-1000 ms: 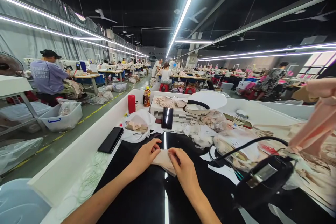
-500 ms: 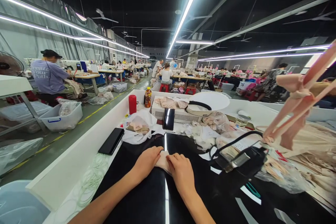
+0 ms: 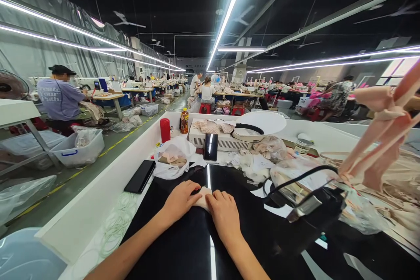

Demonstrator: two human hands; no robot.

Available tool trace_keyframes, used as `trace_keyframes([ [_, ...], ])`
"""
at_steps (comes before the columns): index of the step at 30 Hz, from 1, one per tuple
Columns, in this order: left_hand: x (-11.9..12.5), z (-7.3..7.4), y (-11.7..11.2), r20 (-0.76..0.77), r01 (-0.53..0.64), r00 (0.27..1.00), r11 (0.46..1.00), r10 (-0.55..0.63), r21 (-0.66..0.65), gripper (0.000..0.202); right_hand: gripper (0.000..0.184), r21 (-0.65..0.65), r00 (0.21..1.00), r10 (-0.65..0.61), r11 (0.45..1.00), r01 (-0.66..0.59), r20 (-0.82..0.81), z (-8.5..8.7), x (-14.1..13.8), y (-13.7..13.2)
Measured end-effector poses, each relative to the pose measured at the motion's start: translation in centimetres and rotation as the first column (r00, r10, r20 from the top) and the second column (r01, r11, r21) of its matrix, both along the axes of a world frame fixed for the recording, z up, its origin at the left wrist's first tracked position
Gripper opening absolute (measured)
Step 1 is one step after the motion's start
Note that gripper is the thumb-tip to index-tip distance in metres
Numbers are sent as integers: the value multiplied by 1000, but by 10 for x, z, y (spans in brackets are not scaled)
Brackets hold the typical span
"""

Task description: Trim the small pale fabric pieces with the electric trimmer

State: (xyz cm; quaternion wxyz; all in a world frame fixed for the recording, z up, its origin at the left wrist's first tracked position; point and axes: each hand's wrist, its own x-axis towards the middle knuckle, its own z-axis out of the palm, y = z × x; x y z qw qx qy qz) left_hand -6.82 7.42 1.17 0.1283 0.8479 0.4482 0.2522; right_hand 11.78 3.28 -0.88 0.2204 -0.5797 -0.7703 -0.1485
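Note:
A small beige fabric piece (image 3: 203, 196) lies on the glossy black table top (image 3: 183, 245) in front of me. My left hand (image 3: 179, 201) presses on its left side with curled fingers. My right hand (image 3: 225, 212) covers its right side, fingers bent down over the cloth. Most of the piece is hidden under both hands. The two hands nearly touch at the fingertips.
A black iron (image 3: 316, 216) with a cord sits to the right. Pink garment straps (image 3: 380, 140) hang at the far right. A black phone (image 3: 140, 176), a white bag (image 3: 172, 157), a red cup (image 3: 164, 130) and a bottle (image 3: 184, 121) lie ahead. People work at sewing tables beyond.
My hands have closed in over the fabric piece, so less of it shows. The hanging pink straps have swung at the right, and the view has shifted slightly.

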Motion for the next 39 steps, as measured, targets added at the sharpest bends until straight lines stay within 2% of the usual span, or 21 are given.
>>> trace_keyframes([
  [5,-18,6,-7,-67,84,994,996,-86,-40,27,12,-4,1000,1,1000,-1,-7,1,-2,-3],
  [12,-38,8,-2,-58,96,994,995,-96,-9,25,12,14,997,7,1000,-6,-73,1,-4,1],
  [15,-52,5,3,-22,97,995,995,-97,23,30,10,11,996,-14,1000,15,-92,7,-7,0],
  [18,-74,-7,18,17,116,993,991,-117,65,37,9,17,993,-37,999,39,-109,17,-7,-8],
  [21,-98,-26,39,-30,127,992,960,-123,251,39,27,44,990,-31,998,38,-140,28,-1,-30],
  [23,-108,-37,43,-53,141,990,933,-131,330,40,23,63,986,14,998,-4,-165,31,7,-58],
  [25,-109,-45,33,-71,153,988,924,-137,350,41,17,89,975,66,995,-48,-212,30,21,-93],
  [27,-97,-47,12,-88,165,986,928,-143,335,39,14,151,928,124,986,-74,-353,22,43,-128],
  [29,-73,-43,-15,-113,206,977,925,-178,320,37,17,169,918,75,986,-9,-389,10,71,-157],
  [31,-38,-33,-43,-135,296,954,906,-266,304,34,23,143,916,-87,978,154,-391,-5,98,-177],
  [32,-18,-26,-57,-142,341,940,887,-311,310,33,23,149,904,-193,953,266,-381,-13,110,-184],
  [34,23,-11,-80,-151,464,885,804,-440,373,29,26,177,878,-347,891,418,-329,-29,128,-193],
  [35,43,-4,-90,-169,520,852,763,-496,384,28,28,187,871,-389,871,454,-301,-36,133,-195],
  [37,80,5,-106,-195,594,799,699,-569,397,28,32,172,885,-391,882,439,-252,-47,139,-196],
  [39,110,8,-115,-207,638,760,647,-616,418,28,35,128,923,-305,932,340,-233,-53,140,-196],
])
